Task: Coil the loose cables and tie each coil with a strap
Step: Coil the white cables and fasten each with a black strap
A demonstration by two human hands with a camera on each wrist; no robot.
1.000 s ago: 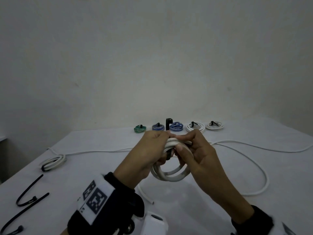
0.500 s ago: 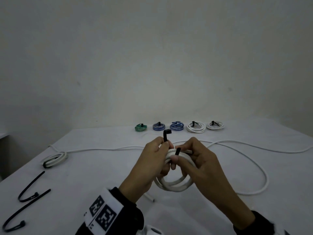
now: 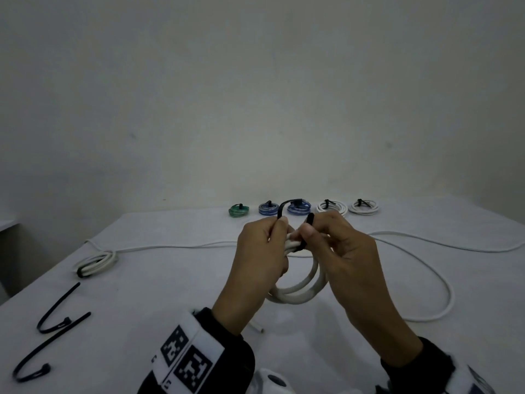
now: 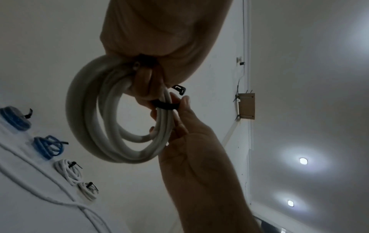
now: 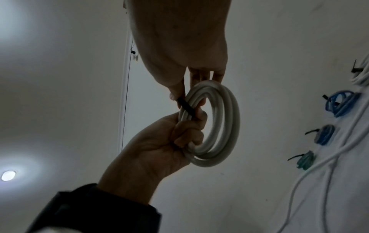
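Head view shows my left hand [image 3: 262, 251] gripping the springy white coil [image 3: 301, 291], right hand [image 3: 338, 251] pinching the thin, bendable strap [image 3: 301, 237], so I judge holding at the wrap best.

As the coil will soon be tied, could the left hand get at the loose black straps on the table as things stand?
Probably not yet: the left hand grips the white coil; the straps lie unobstructed.

Bare wall [image 3: 255, 95] (dim), recessed ceiling lights [image 4: 303, 161]
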